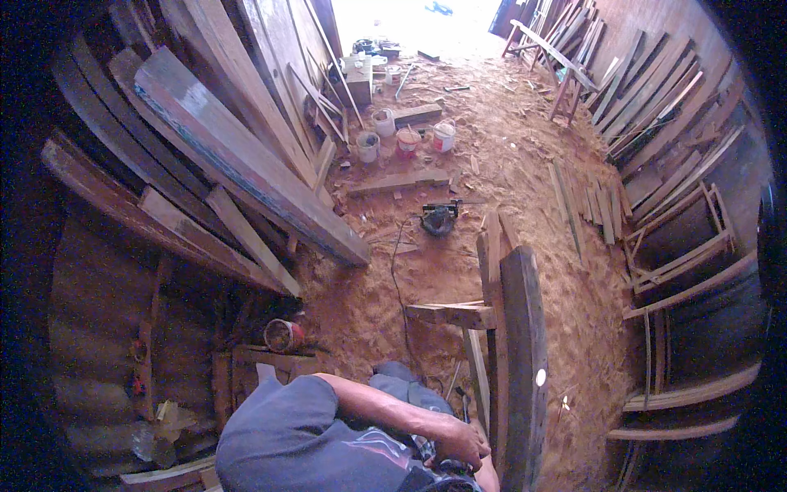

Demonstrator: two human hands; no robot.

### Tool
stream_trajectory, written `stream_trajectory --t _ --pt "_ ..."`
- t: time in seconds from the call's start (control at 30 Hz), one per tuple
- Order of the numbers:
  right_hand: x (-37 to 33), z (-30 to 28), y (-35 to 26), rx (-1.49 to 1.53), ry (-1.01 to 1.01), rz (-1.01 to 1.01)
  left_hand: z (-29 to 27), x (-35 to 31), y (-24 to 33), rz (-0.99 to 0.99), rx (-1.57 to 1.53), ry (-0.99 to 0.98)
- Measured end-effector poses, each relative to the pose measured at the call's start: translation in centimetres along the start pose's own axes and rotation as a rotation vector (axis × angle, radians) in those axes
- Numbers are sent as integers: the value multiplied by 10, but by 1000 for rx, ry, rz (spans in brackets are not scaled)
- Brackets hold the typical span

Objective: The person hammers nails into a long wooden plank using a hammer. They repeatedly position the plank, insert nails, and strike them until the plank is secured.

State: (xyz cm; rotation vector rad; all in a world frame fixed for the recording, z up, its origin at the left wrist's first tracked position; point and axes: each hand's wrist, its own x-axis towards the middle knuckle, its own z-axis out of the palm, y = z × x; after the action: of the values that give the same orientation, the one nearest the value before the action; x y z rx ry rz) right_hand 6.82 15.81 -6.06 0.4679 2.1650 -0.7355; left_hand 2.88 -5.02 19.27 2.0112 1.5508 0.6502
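My left forearm crosses over my lap, and my left hand [461, 445] is at the lower middle, beside the wooden bench. Its fingers are curled closed, and whatever they hold is hidden under the hand. Just below it a strip of skin [489, 474] shows, apparently part of my right arm; the fingers of my right hand are hidden. Dark, patterned material lies under my left hand on my lap. A thin black tool-like piece [464, 403] stands between my leg and the bench. The thick plank [525, 361] on the bench runs away from me, close to my hands.
A power tool [439, 219] lies on the sawdust-covered floor [369, 312], its cord trailing towards me. Several buckets [407, 143] stand farther off near a short beam [400, 183]. Large timbers [254, 156] lean at the left; boards [656, 90] and a wooden frame [684, 246] line the right.
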Motion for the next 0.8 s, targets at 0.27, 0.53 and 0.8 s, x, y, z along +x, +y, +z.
stream_trajectory --t 0.27,0.53,0.8 --pt "-10 7 12 24 5 40 -7 -9 13 -10 -9 -24" --pt "-40 3 -1 57 -24 65 0 -16 12 68 -42 49" --pt "12 37 80 182 12 76 -13 -10 15 75 -33 -90"
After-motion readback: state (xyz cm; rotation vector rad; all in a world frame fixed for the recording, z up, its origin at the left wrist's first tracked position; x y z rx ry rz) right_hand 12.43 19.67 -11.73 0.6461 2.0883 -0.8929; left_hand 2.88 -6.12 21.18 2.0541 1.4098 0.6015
